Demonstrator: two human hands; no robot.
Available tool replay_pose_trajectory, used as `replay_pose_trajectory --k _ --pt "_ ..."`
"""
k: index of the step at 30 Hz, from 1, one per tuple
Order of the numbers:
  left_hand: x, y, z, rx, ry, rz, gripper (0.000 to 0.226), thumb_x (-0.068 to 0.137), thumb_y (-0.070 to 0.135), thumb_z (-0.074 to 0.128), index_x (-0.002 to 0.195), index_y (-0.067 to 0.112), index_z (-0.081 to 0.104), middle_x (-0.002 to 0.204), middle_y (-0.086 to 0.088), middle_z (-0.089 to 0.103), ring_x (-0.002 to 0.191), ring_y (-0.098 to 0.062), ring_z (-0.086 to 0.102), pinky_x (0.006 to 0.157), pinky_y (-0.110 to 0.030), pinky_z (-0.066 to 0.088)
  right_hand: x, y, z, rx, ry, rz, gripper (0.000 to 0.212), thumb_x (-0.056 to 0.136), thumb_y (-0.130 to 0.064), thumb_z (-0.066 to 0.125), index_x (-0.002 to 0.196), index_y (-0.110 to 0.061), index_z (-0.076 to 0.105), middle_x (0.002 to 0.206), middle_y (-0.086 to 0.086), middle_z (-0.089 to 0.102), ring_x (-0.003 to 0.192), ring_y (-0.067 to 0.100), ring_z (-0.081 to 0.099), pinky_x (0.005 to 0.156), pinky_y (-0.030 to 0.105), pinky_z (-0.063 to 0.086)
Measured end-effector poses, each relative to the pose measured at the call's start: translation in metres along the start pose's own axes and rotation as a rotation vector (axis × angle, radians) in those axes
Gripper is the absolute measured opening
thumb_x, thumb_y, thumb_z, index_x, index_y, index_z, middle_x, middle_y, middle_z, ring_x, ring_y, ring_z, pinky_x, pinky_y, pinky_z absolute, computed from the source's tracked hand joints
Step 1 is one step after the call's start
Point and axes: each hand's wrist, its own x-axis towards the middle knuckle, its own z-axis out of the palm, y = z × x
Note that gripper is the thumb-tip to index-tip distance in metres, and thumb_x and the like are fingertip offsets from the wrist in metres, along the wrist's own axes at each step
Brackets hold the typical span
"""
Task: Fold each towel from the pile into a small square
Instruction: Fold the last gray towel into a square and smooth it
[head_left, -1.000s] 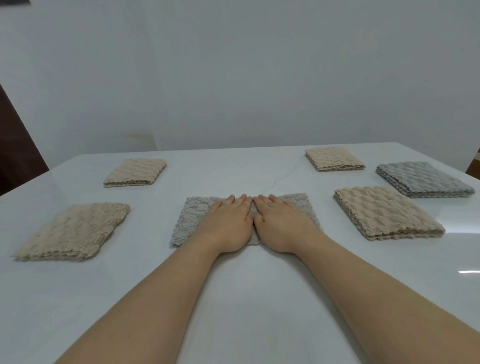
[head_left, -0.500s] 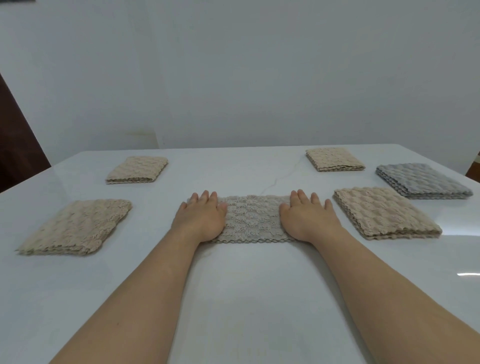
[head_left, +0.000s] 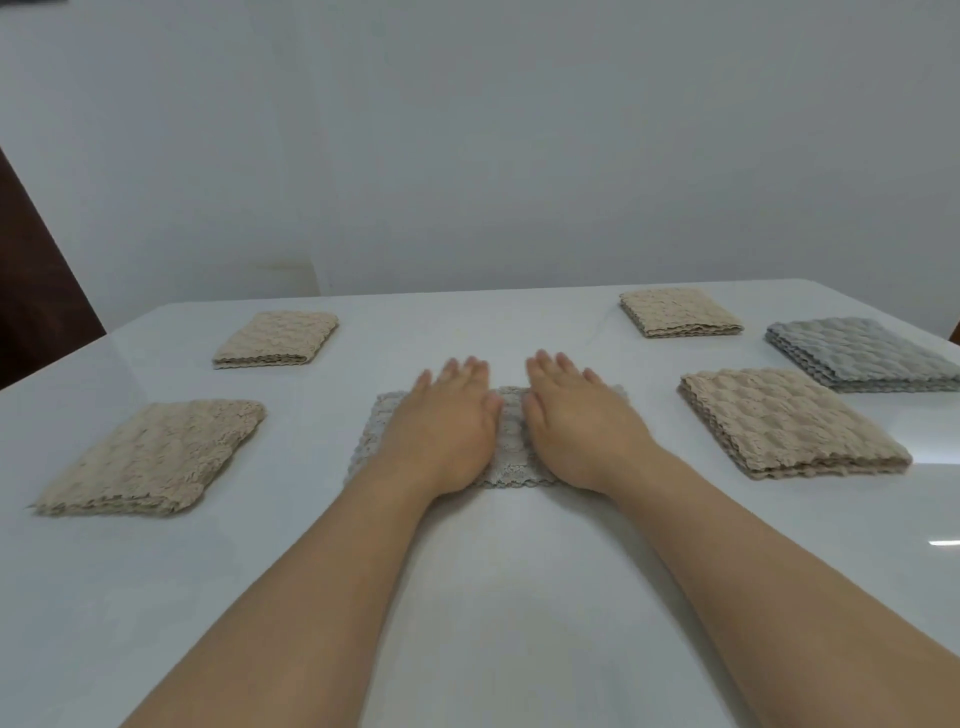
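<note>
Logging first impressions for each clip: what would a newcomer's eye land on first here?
The left hand and right hand lie flat, side by side, on a pale grey towel mid-table. Flanking them, a fluffy beige towel lies near left and a darker grey folded towel far right.

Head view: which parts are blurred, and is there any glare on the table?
In the head view, the fingertips of the left hand and the right hand are smeared by motion blur, while the grey towel under them looks sharp. Also in the head view, the glossy white table carries a small bright glare streak near its right edge.
</note>
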Motion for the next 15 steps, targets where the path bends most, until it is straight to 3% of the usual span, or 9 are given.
replay_pose_trajectory --k 4,15 --pt "0.005 0.007 0.016 -0.023 -0.152 0.074 0.056 0.109 0.036 0.016 0.162 0.017 0.013 0.170 -0.001 0.011 0.156 -0.019 0.008 0.127 -0.040 0.009 0.002 -0.003 0.017 0.014 -0.159 -0.091 0.057 0.108 -0.032 0.019 0.162 -0.013 0.014 0.169 0.005 0.015 0.155 0.021 0.012 0.126 0.037 0.009" --pt "0.002 -0.030 0.012 -0.064 -0.238 -0.166 0.060 0.108 0.045 0.011 0.163 0.022 0.006 0.170 0.002 0.002 0.157 -0.020 0.000 0.126 -0.040 0.000 0.002 0.019 0.010 0.034 -0.180 0.173 0.060 0.107 -0.032 0.015 0.160 -0.004 0.016 0.168 0.011 0.016 0.155 0.027 0.012 0.126 0.043 0.008"
